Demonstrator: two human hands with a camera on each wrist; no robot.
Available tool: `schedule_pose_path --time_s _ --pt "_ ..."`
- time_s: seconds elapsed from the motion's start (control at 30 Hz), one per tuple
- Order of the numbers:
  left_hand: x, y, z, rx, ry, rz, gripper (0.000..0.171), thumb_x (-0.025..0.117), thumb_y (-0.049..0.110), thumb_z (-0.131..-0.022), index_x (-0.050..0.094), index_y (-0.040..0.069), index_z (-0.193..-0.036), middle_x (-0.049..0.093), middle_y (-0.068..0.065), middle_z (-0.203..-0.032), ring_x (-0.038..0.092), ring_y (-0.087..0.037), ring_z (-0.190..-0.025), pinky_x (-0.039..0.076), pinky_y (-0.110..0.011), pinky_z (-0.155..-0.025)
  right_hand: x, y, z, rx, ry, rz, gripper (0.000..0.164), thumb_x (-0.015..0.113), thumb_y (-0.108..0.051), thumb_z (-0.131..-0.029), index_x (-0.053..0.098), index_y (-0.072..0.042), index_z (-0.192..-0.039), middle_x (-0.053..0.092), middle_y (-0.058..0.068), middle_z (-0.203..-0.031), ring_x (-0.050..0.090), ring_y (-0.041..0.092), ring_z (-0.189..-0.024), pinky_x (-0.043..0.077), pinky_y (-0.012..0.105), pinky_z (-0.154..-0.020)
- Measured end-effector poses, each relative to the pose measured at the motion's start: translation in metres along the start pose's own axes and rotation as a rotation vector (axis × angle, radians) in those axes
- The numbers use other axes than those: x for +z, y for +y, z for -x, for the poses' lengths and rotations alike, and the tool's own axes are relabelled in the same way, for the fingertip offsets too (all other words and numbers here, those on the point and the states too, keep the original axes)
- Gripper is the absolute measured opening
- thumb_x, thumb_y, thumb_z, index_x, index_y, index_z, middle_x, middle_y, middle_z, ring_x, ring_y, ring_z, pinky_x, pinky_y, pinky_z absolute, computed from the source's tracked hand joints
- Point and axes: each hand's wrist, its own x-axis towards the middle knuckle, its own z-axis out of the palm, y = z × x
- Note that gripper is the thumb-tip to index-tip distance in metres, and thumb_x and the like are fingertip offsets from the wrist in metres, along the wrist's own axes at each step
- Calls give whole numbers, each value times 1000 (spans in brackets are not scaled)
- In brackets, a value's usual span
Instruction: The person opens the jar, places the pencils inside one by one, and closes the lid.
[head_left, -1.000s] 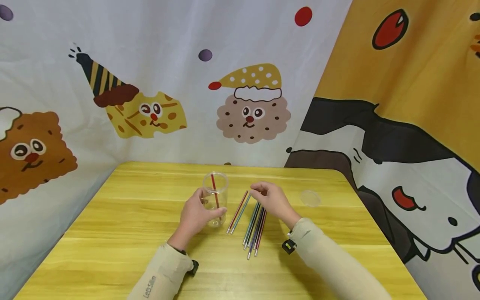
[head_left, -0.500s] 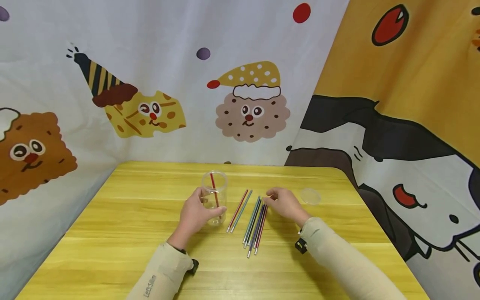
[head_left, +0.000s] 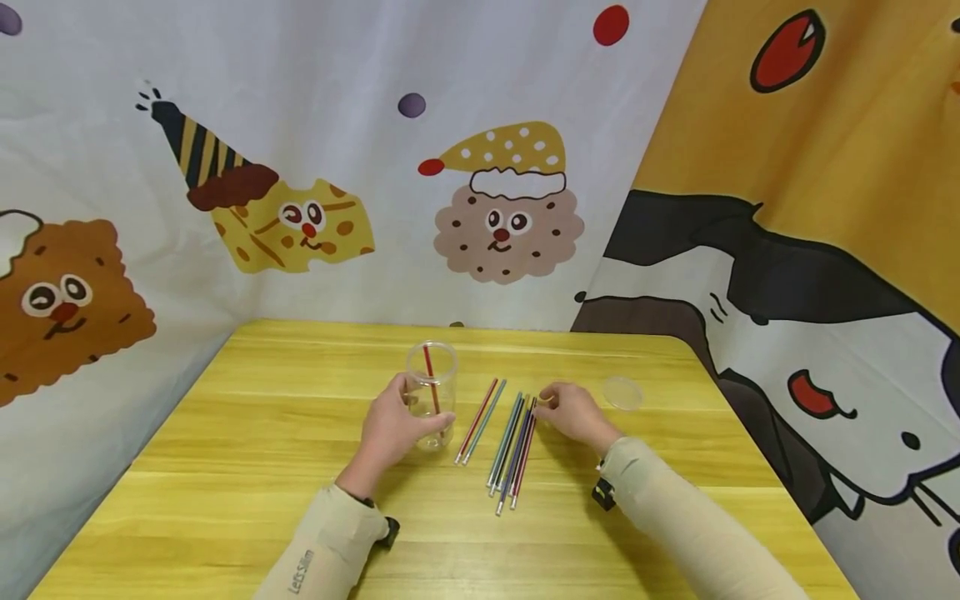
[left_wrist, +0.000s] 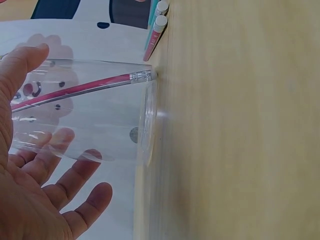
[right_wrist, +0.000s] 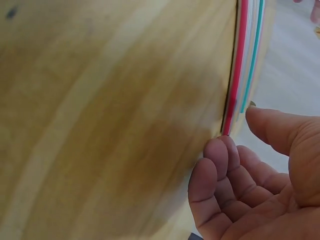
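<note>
Two hands out over the table [head_left: 225, 500] on my feed, both forearms angling in from the bottom of the head view. I've got the left hand [head_left: 392, 423] wrapped round the clear cup [head_left: 444, 402], thumb on one side and fingers on the other, little finger hanging off the plastic. Cup's upright, with a red pencil [head_left: 430, 367] leaning inside. The right hand [head_left: 576, 412] is loosely curled, thumb well apart from the fingers, no hold on anything that I can see. Its tips are right by the far ends of the pencil bundle [head_left: 513, 450]; can't tell if they touch.

Room-wise: tightest bit is between cup and bundle, where a red-and-teal pencil pair [head_left: 476, 423] lies. A clear disc [head_left: 622, 393] sits near the right hand, toward the right edge. Plenty of wood left of the cup; the far edge runs along the printed cloth [head_left: 337, 75].
</note>
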Motion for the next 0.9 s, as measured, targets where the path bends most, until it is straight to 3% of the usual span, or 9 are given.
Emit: schedule_pose_path --time_s 0.33,0.9 --pt "1 2 0 1 3 -1 75 97 42 -78 60 13 -136 67 -17 -144 68 -37 -128 61 -52 -94 8 4 -3 19 -5 12 46 79 -27 -98 68 -2 -135 75 13 -114 69 22 -99 59 40 -86" --pt "1 1 -1 2 10 3 75 97 43 -77 60 14 -136 67 -16 -143 68 -36 -128 61 -52 -93 7 3 -6 9 -3 29 44 78 -17 -96 67 1 -134 77 12 -109 68 19 -92 58 37 -81"
